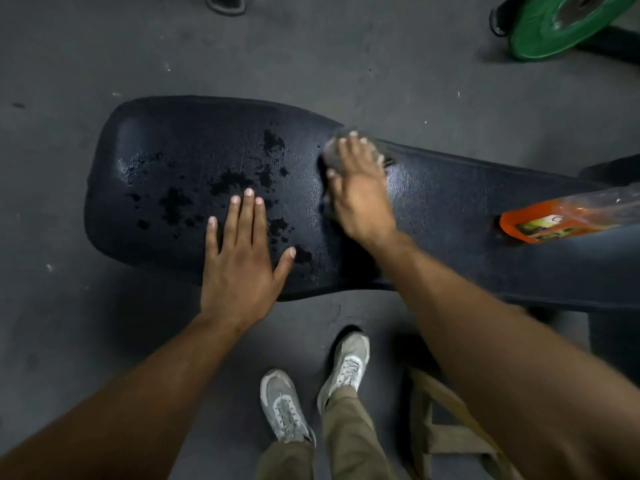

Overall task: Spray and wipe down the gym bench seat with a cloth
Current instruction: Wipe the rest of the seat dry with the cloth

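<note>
Item, wet table point(166, 140): we brace with left hand point(242, 251), fingers straight and flat, right hand point(360, 192) fingers spread pressing cloth point(334, 154) mid-seat; best wiped toward the droplets point(228, 181) in overlapping strokes.

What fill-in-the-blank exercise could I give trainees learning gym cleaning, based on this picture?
1. The right hand presses a grey ____ on the bench seat.
2. The left hand lies ____ on the seat, holding nothing.
3. The orange spray bottle lies on the ____.
4. The wet patches sit mostly beside the ____ hand.

Missing words: cloth; flat; bench; left
</note>
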Demonstrator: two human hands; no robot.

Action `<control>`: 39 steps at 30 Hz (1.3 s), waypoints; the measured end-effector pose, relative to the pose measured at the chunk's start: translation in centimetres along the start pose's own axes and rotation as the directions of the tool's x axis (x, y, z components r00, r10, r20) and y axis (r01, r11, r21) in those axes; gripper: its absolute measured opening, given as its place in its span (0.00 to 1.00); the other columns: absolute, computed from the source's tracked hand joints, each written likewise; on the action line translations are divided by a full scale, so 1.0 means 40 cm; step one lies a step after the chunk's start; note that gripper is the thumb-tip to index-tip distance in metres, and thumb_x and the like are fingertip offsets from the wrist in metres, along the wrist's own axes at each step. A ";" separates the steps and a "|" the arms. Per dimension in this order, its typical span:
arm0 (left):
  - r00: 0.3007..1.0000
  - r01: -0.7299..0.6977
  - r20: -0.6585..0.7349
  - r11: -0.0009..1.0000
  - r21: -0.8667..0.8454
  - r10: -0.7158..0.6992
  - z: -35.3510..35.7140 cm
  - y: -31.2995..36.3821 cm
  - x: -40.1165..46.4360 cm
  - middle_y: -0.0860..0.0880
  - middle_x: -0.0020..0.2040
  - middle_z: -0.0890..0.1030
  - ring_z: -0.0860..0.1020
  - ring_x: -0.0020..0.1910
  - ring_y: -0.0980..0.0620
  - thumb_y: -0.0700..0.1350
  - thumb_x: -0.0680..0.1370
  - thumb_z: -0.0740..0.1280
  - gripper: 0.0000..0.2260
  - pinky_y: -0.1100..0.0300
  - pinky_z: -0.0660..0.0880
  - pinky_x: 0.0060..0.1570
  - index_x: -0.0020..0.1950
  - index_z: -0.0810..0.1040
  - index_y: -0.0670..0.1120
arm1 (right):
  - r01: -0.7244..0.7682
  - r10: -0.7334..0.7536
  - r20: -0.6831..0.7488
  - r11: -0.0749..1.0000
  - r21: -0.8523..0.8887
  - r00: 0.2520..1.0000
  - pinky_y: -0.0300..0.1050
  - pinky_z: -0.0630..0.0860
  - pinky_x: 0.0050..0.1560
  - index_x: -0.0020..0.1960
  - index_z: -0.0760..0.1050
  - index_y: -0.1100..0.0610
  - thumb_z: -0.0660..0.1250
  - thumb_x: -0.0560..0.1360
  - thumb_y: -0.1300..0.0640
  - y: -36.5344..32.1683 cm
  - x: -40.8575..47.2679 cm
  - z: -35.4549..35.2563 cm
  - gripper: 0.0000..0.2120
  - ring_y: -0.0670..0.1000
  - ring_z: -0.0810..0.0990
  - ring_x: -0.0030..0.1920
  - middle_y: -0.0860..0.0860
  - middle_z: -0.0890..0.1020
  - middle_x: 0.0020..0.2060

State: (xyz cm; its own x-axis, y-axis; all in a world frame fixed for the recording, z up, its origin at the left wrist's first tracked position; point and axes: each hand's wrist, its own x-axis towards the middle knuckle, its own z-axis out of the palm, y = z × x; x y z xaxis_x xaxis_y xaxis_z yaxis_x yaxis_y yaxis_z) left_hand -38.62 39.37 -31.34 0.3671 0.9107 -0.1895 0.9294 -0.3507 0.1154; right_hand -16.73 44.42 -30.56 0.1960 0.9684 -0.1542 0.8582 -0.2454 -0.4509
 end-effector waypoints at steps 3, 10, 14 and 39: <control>1.000 0.004 0.031 1.000 0.030 -0.005 -0.010 0.003 0.001 0.43 0.84 0.43 0.43 0.83 0.45 0.66 0.82 0.45 0.39 0.39 0.48 0.80 0.83 0.43 0.40 | 0.157 -0.157 0.072 0.988 0.010 0.985 0.47 0.36 0.82 0.84 0.52 0.58 0.56 0.86 0.54 -0.014 -0.067 -0.002 0.29 0.53 0.46 0.84 0.55 0.52 0.84; 0.997 0.010 0.074 0.999 0.034 -0.013 -0.020 0.005 0.008 0.43 0.84 0.42 0.43 0.83 0.45 0.65 0.82 0.47 0.39 0.38 0.49 0.80 0.83 0.44 0.40 | -0.175 0.173 -0.021 0.980 -0.095 0.985 0.56 0.47 0.83 0.83 0.56 0.63 0.53 0.82 0.50 0.245 -0.082 -0.116 0.32 0.57 0.51 0.84 0.59 0.56 0.83; 0.998 0.024 0.061 0.999 0.041 -0.027 -0.019 0.007 0.008 0.44 0.85 0.44 0.44 0.84 0.46 0.64 0.82 0.48 0.39 0.38 0.49 0.80 0.83 0.46 0.40 | -0.301 0.294 -0.104 0.953 -0.048 0.950 0.56 0.43 0.83 0.83 0.56 0.63 0.54 0.85 0.54 0.206 0.034 -0.110 0.28 0.57 0.51 0.84 0.59 0.56 0.83; 0.998 0.034 0.055 0.999 -0.011 -0.034 -0.011 0.004 0.006 0.43 0.84 0.42 0.43 0.83 0.46 0.63 0.82 0.51 0.39 0.39 0.49 0.79 0.83 0.45 0.40 | 0.164 -0.162 0.041 0.986 -0.042 0.986 0.55 0.43 0.83 0.83 0.58 0.61 0.55 0.83 0.52 -0.149 0.080 0.074 0.30 0.57 0.52 0.84 0.58 0.57 0.83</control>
State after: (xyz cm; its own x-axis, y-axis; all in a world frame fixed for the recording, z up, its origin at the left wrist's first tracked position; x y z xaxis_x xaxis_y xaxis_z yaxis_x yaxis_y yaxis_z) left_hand -38.40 39.61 -30.96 0.3372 0.9087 -0.2462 0.9409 -0.3167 0.1198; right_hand -22.62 48.83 -30.98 0.0351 0.9928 -0.1147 0.8979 -0.0817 -0.4326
